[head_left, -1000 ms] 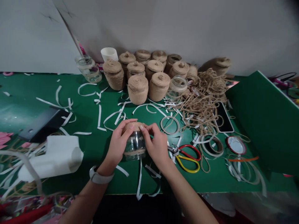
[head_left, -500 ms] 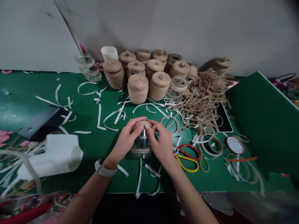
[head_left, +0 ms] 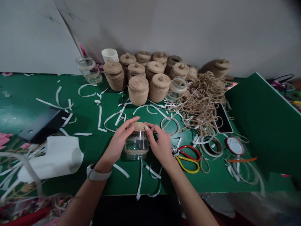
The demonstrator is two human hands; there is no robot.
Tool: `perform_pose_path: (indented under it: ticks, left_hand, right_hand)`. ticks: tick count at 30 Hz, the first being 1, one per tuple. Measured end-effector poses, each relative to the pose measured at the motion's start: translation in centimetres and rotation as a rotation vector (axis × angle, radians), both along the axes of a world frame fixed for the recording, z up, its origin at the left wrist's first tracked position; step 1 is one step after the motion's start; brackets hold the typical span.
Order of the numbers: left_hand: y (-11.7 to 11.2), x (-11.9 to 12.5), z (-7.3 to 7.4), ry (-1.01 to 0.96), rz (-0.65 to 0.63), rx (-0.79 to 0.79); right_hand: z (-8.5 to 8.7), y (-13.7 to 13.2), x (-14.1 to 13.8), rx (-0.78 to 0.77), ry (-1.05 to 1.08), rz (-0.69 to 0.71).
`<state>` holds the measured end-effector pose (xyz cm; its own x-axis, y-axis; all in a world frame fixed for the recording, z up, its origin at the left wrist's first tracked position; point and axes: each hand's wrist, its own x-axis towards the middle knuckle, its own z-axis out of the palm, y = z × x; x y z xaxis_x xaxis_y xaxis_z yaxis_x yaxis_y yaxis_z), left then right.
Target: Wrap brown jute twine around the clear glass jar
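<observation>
A clear glass jar [head_left: 137,144] is between my hands near the front of the table, its narrower neck end lowest in the view. Coiled jute twine [head_left: 139,126] covers its upper end. My left hand [head_left: 117,141] grips the jar's left side, thumb on the twine edge and fingers behind it. On the other side, my right hand [head_left: 161,144] has its thumb and curled fingers against the twine at the right edge. Whether a loose twine end is in those fingers, I cannot make out. Scissors [head_left: 189,158] with red and yellow handles lie beside my right hand.
Several twine-covered jars [head_left: 138,91] stand at the back. A tangled twine heap [head_left: 199,103] and a phone [head_left: 224,119] are right of them. Tape rolls [head_left: 213,147], a jar lid [head_left: 235,146] and white strips [head_left: 100,117] lie around; a white roll [head_left: 54,158] is at left.
My hands have spread apart a little, the left one shifting left. The jar has moved slightly left, and more of its glass and twine-covered end now shows.
</observation>
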<state>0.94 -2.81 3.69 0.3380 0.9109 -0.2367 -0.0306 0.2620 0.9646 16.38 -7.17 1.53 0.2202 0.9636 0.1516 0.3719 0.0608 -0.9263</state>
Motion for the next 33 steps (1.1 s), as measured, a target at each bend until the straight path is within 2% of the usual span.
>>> perform_pose_path:
  ticks: [5, 9, 14, 17, 19, 25, 27, 31, 33]
  left_hand:
    - [-0.6, 1.1, -1.3, -0.083, 0.023, -0.044]
    - [-0.5, 1.6, -2.0, -0.137, 0.079, -0.034]
    - [0.1, 0.9, -1.5, -0.05, 0.021, -0.006]
    - [0.2, 0.4, -1.2, -0.09, 0.03, -0.036]
    - [0.1, 0.1, -0.8, -0.074, 0.043, 0.006]
    - [0.2, -0.1, 0.1, 0.158, 0.03, 0.181]
    - [0.2, 0.1, -0.3, 0.112, 0.064, 0.134]
    - [0.3, 0.6, -1.3, -0.178, 0.158, -0.108]
    - [0.5, 0.7, -1.2, -0.224, 0.163, -0.136]
  right_hand:
    - [0.3, -0.2, -0.6, 0.076, 0.031, -0.116]
    - [0.4, -0.3, -0.2, 0.069, 0.048, -0.13]
    - [0.0, -0.2, 0.8, 0.013, -0.009, -0.046]
    - [-0.2, -0.1, 1.0, -0.014, -0.036, 0.004]
    - [-0.2, -0.1, 0.7, -0.003, -0.061, 0.013]
    - [0.7, 0.5, -1.0, 0.057, -0.282, 0.0]
    - [1.0, 0.7, -1.0, 0.064, -0.325, 0.026]
    - [0.9, 1.1, -0.1, 0.106, -0.355, 0.035]
    - [0.7, 1.1, 0.4, 0.123, -0.368, 0.021]
